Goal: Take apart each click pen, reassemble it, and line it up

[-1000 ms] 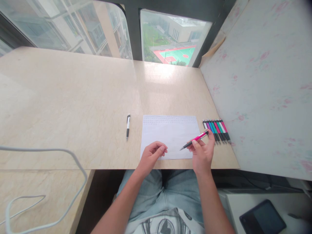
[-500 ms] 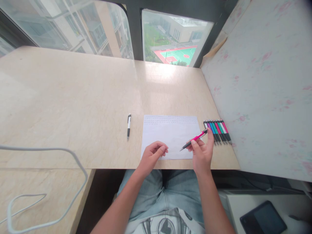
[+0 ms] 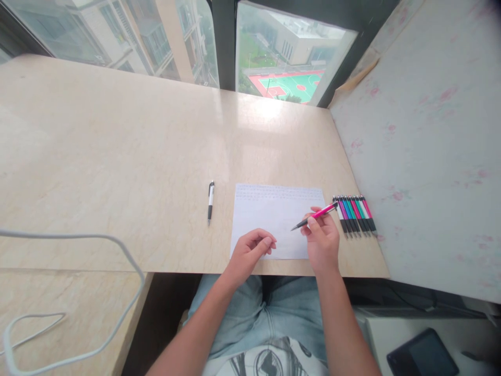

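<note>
A pink pen [image 3: 316,215], judged light, stiff & slick, best gripped at its dark barrel, is pinched in the right hand [image 3: 323,241] over the paper [image 3: 274,209] nr the counter's [image 3: 117,156] front edge, w/ the left hand [image 3: 250,250] loosely curled, holding nothing.

A high-rise room's window-side stone desk [image 3: 117,156], overlooking apartment blocks [image 3: 129,31] and a sports court [image 3: 291,86].

- We cannot read the faint writing along the top of the paper sheet [image 3: 274,209] (too small).
- Our right hand [image 3: 323,243] covers the sheet's near right corner.
- The white cable [image 3: 117,250] and the dark tablet [image 3: 420,357] run off the picture's edges.
</note>
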Tool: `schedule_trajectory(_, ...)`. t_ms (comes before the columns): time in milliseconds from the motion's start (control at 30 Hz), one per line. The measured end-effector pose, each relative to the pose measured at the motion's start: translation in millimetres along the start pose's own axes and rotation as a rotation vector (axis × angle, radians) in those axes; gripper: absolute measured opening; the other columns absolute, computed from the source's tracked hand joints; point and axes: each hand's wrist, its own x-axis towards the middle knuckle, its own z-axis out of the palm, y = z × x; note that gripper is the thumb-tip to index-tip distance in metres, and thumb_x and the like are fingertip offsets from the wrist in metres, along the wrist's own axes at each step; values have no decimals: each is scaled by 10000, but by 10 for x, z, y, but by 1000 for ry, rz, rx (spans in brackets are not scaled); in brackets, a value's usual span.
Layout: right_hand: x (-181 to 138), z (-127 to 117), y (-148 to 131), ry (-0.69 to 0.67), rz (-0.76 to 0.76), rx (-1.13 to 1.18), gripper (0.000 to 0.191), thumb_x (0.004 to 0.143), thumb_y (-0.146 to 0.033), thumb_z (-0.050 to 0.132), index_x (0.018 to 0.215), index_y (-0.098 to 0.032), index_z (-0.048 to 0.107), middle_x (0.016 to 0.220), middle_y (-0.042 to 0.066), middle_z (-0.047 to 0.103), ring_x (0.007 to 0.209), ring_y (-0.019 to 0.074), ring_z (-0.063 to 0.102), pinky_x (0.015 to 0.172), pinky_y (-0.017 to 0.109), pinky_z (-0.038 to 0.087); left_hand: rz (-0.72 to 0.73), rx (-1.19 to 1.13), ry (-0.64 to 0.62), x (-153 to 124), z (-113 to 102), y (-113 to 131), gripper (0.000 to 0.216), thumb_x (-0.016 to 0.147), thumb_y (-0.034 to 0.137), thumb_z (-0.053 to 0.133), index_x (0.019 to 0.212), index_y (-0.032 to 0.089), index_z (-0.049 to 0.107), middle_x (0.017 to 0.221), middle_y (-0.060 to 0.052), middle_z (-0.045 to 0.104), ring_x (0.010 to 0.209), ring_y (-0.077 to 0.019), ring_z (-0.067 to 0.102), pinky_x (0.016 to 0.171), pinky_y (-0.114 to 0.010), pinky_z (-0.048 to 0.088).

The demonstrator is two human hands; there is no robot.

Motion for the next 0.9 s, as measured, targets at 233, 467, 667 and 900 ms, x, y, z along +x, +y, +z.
schedule_trajectory(233, 249, 344, 142, -145, 42, -56, 332, 841, -388, 685, 700, -234, 427, 493, -113, 363, 402, 75, 372, 409, 197, 321, -26, -51, -20, 2, -35, -2, 241, 885, 390, 648, 837, 158, 694, 774, -49, 665, 680, -147, 559, 663, -271, 443)
schedule_trajectory(467, 492, 588, 224, -350, -163, -507, 324, 927, -458, 548, 810, -191, 688, 662, 12, 660, 638, 162, 626, 600, 285, 498, -59, -111, -28, 8, -57, -10, 226, 899, 369, 638, 837, 159, 693, 788, -50, 663, 685, -142, 558, 664, -266, 445)
schedule_trajectory(667, 545, 621, 367, -264, -288, -761, 375, 927, -400, 545, 624, -195, 629, 557, -9, 597, 548, 143, 541, 555, 274, 403, -84, -164, -37, 15, -61, -3, 205, 902, 347, 639, 837, 162, 698, 788, -48, 657, 681, -136, 555, 660, -261, 443)
schedule_trajectory(900, 534, 654, 370, -277, -294, -833, 384, 933, -376, 532, 604, -192, 607, 560, -12, 571, 539, 127, 487, 535, 266, 354, -114, -205, -45, 23, -62, 23, 193, 904, 333, 637, 836, 166, 705, 792, -51, 654, 676, -136, 552, 658, -263, 447)
